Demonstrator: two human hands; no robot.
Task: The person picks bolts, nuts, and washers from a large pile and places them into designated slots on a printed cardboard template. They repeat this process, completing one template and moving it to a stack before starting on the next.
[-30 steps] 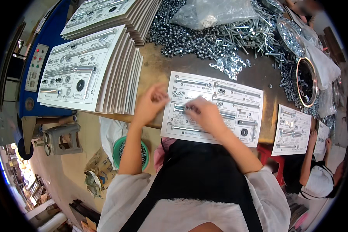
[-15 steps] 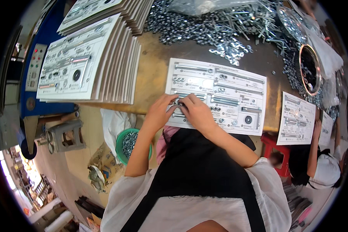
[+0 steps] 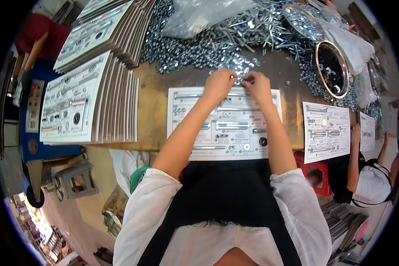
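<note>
A white printed card (image 3: 178, 137) fitted with bolts, nuts and washers lies before me on the table. Beyond its far edge, my left hand (image 3: 219, 85) and my right hand (image 3: 258, 87) meet at the near tip of a heap of small shiny metal pieces (image 3: 240, 66). Both sets of fingers are pinched together among the pieces. What either hand pinches is too small and too covered to name. My forearms stretch over the card and hide parts of it. A black ring (image 3: 263, 142) sits at the card's right.
Tall stacks of filled cards (image 3: 115, 106) stand at the left. Along the back lie heaps of nuts (image 3: 170, 53) and bolts (image 3: 261, 31) beneath a plastic bag (image 3: 199, 17). A round container of black rings (image 3: 330, 68) stands right. A co-worker's hand (image 3: 355, 135) touches another card (image 3: 321, 150).
Both my hands have left the card's left part and reached forward to the small metal pieces past its far edge. The view has shifted, and a person in red now shows at the upper left.
</note>
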